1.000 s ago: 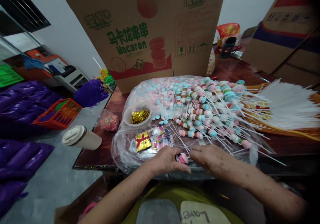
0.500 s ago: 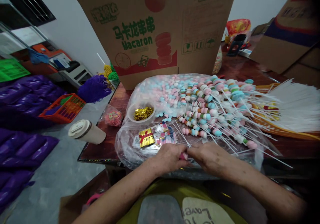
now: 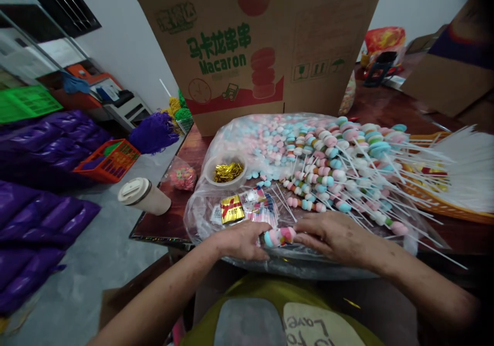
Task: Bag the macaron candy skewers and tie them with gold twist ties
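Between my two hands, over the front edge of the plastic sheet, lies a marshmallow skewer (image 3: pixel 274 237) in pink, blue and white, partly covered by a printed wrapper. My left hand (image 3: pixel 242 240) is closed around its left end. The fingertips of my right hand (image 3: pixel 332 237) pinch the right end. Just beyond my left hand are a gold pack of twist ties (image 3: pixel 232 210) and a stack of printed clear wrappers (image 3: pixel 265 211). A white bowl (image 3: pixel 209 170) holds loose gold twist ties (image 3: pixel 228 172). Many finished-looking skewers (image 3: pixel 328 173) are heaped beyond my right hand.
Loose candies (image 3: pixel 266 141) fill a clear bag before a large cardboard box (image 3: pixel 239 93). An orange basket (image 3: pixel 443 202) of white sticks (image 3: pixel 471 166) stands right. A lidded cup (image 3: pixel 150 199) and a small candy bag (image 3: pixel 182 177) sit left. Purple sacks (image 3: pixel 34 222) lie on the floor.
My hands have moved apart, my left hand to the left. The wrapped marshmallow skewer, mostly hidden between them before, now shows. The whole view has shifted slightly.
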Motion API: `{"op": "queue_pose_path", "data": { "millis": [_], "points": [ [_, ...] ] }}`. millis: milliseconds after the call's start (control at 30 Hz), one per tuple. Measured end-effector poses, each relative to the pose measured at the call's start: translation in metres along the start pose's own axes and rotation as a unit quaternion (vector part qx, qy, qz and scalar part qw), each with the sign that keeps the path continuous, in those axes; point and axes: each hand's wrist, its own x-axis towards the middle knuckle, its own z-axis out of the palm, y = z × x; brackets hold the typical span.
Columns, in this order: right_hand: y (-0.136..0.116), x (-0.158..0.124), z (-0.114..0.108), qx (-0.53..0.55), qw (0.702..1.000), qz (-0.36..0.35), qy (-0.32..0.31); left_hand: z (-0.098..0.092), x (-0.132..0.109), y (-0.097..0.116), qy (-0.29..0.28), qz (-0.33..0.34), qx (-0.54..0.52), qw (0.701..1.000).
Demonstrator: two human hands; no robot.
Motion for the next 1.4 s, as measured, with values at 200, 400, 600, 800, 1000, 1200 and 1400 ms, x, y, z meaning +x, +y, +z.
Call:
{"op": "queue_pose_path", "data": {
  "millis": [200,400,600,800,1000,1200,1400],
  "points": [
    [-0.003,-0.001,0.002,-0.134,0.986,-0.044,0.087,-0.006,0.001,-0.002,-0.077,0.042,-0.161,0.983],
    [-0.021,-0.002,0.004,-0.212,0.963,-0.081,0.148,-0.003,0.007,0.0,-0.086,0.06,-0.221,0.97],
    [-0.024,-0.003,-0.004,-0.074,0.992,-0.043,0.096,0.003,0.01,0.002,0.003,0.048,-0.176,0.983],
    [-0.025,0.003,0.0,-0.061,0.996,-0.025,0.054,0.009,0.014,0.01,0.03,0.041,-0.129,0.99],
    [-0.018,0.006,0.006,-0.065,0.997,-0.024,0.044,0.007,0.015,0.005,0.059,0.012,-0.11,0.992],
    [-0.01,-0.008,0.012,-0.108,0.982,-0.029,0.15,0.014,0.009,-0.002,0.239,0.012,-0.079,0.968],
    [-0.015,-0.011,0.016,-0.075,0.97,-0.044,0.226,0.027,0.012,-0.004,0.445,0.133,0.107,0.879]
  ]
}}
